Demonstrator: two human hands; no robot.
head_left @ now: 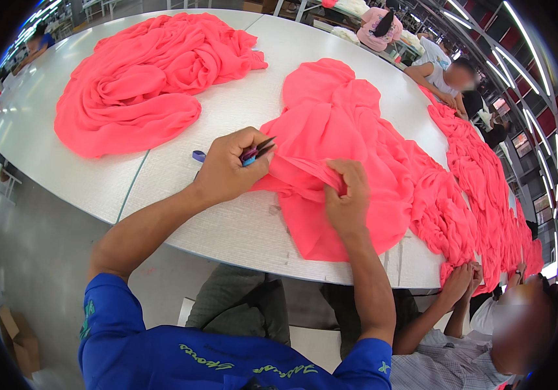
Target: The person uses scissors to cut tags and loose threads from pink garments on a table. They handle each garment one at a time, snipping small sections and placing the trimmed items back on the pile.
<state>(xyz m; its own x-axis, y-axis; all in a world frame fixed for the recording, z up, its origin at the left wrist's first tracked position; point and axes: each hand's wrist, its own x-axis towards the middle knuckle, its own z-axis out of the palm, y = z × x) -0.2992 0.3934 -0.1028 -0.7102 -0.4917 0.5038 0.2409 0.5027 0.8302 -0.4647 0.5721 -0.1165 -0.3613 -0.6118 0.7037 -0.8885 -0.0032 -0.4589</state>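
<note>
My left hand [232,168] is closed around a pair of small thread snips [259,148], their dark blades pointing up and to the right past my fingers. Part of the snips is hidden in the palm. Under that hand and across to the right runs a gathered band of coral-pink fabric [328,126]. My right hand [348,195] pinches a fold of this fabric between thumb and fingers. The sheer cloth lies heaped on the white table [220,229], its lower corner spread close to the table's front edge. A purple-blue loop [198,156] shows beside my left hand.
A second coral fabric heap [128,92] lies at the far left, beyond the table seam. Fabric continues right in a long bunched pile [479,180]. A co-worker's hands [462,280] work at it close on my right. Another person [437,80] sits across the table.
</note>
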